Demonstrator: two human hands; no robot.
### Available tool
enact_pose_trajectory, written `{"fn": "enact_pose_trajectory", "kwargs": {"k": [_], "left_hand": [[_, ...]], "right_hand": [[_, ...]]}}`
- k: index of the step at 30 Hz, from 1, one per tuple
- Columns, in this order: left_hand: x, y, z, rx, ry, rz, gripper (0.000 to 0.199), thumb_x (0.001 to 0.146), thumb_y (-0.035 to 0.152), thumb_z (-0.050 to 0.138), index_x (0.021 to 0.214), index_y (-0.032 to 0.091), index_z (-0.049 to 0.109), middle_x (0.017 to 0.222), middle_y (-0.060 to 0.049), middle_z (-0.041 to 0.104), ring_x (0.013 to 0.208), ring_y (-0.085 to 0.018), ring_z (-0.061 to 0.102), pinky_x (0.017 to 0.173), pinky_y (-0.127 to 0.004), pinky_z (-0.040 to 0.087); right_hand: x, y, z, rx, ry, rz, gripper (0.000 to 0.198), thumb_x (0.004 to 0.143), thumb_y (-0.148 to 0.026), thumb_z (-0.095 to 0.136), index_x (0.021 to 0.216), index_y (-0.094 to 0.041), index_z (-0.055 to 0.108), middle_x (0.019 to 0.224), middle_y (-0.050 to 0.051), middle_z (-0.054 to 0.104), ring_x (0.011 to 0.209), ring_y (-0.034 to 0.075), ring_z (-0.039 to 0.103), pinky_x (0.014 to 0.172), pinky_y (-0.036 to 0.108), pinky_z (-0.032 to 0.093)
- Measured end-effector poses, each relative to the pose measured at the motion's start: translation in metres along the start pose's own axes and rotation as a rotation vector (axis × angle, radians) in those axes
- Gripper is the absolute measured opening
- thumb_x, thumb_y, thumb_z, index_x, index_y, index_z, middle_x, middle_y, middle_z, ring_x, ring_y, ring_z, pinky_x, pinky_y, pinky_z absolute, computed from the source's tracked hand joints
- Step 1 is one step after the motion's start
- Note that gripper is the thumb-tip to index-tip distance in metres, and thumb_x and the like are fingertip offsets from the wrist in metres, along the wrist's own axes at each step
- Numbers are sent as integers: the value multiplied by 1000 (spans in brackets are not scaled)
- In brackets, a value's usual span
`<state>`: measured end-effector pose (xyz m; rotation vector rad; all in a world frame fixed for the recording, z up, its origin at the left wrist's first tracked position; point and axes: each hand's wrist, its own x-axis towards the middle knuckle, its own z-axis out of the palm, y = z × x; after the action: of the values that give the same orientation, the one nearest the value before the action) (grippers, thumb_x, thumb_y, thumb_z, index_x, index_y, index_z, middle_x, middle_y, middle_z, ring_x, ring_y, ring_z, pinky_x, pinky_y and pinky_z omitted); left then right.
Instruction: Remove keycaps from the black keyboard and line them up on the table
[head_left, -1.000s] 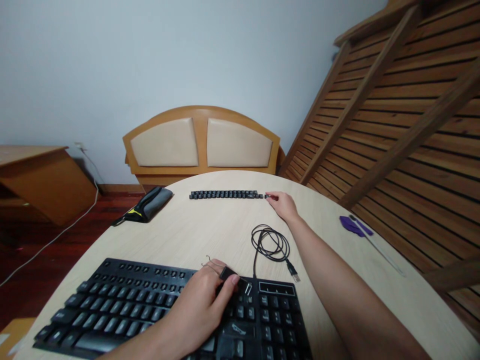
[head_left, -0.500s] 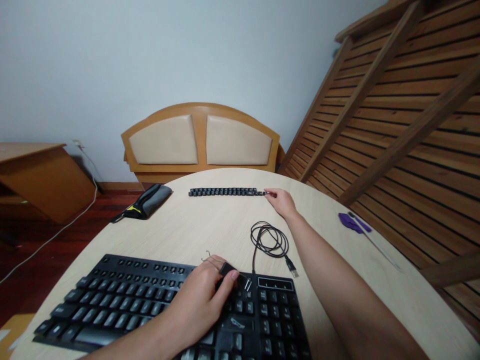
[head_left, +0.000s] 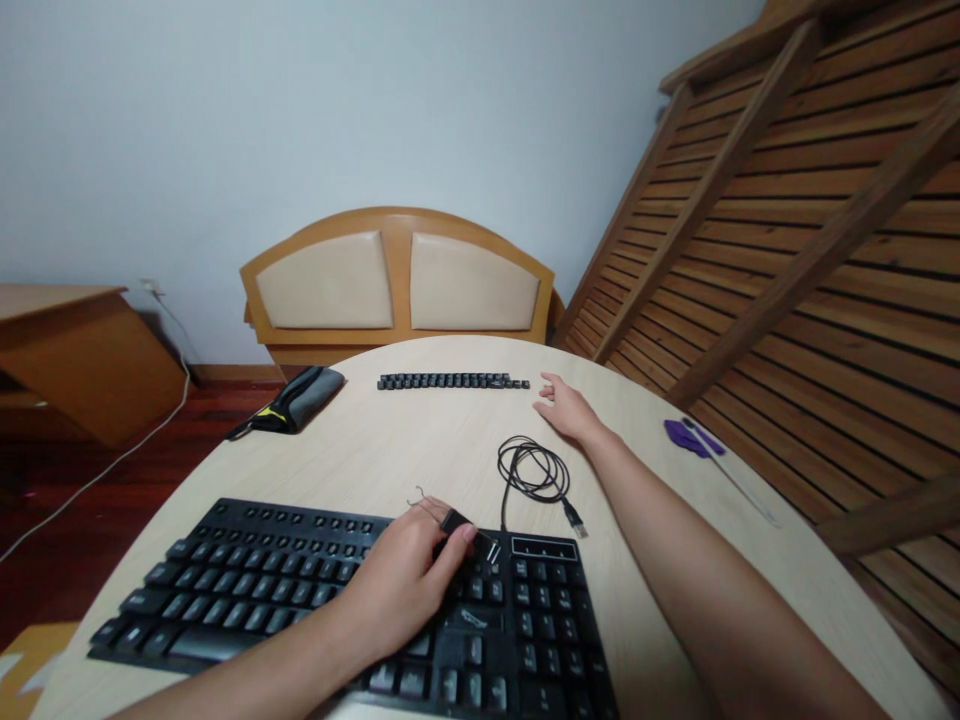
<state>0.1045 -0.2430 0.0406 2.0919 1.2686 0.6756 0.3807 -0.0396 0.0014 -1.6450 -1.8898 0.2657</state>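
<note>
My left hand [head_left: 416, 565] rests over a black keyboard [head_left: 225, 590], its thumb and fingers closed on a keycap puller [head_left: 454, 520] with a black grip and thin wire prongs at both ends. Bare switch sockets show along the keyboard's top rows. At the far side of the table, several black keycaps [head_left: 442, 381] lie lined up in rows. Just right of the last keycap, and apart from it, my right hand [head_left: 566, 408] is empty with its fingers spread.
A coiled USB cable [head_left: 534, 470] lies behind the keyboard on the round table [head_left: 360, 450]. A grey and black pouch [head_left: 296, 400] sits at the left edge. A purple cloth [head_left: 690, 437] and a thin brush-like stick [head_left: 735, 475] lie at the right.
My right hand has let go of the end keycap in the row and drawn slightly right, fingers opening. The left hand still holds the keycap puller. The view has shifted slightly.
</note>
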Motion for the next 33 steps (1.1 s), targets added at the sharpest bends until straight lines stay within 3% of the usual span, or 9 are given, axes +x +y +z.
{"fn": "enact_pose_trajectory", "kwargs": {"k": [3,9,12,17,25,33], "left_hand": [[-1,0,-1,11,-5,11,38,99,35,35,79,16,61,82,-8,64,79,-22,58,75,-38,44],[-1,2,-1,16,10,33,34,99,32,39,79,17,61,85,-8,66,82,-23,59,77,-38,44],[-1,3,-1,-2,19,52,30,98,30,40,84,17,63,85,-7,67,83,-22,60,79,-37,46],[-2,2,0,-24,27,79,26,98,27,41,92,18,65,89,-6,68,87,-21,62,82,-37,47],[-5,4,-1,30,17,112,23,97,24,42,97,20,64,91,-4,70,88,-22,64,83,-38,49],[-6,10,0,19,70,106,19,94,25,44,102,18,60,94,-6,69,86,-22,66,79,-37,51]], "right_hand": [[-29,-18,-17,-40,-31,4,67,75,-17,69,138,-12,45,103,13,68,89,25,65,82,35,49],[-103,-76,-41,-30,-44,-87,30,88,-20,52,118,-21,57,98,6,67,94,22,63,83,33,46],[-136,-99,-42,110,-94,-113,20,92,-21,46,109,-21,58,98,6,66,93,20,62,83,33,47],[-176,-117,-33,278,-232,-28,22,92,-17,42,111,-21,53,105,6,63,101,19,59,90,36,45],[-188,-112,-28,551,-225,3,22,96,-18,36,111,-22,52,102,4,64,97,17,61,88,33,45],[-187,-115,-27,459,-229,-43,23,96,-16,37,113,-22,50,94,1,65,90,16,61,84,32,43]]}}
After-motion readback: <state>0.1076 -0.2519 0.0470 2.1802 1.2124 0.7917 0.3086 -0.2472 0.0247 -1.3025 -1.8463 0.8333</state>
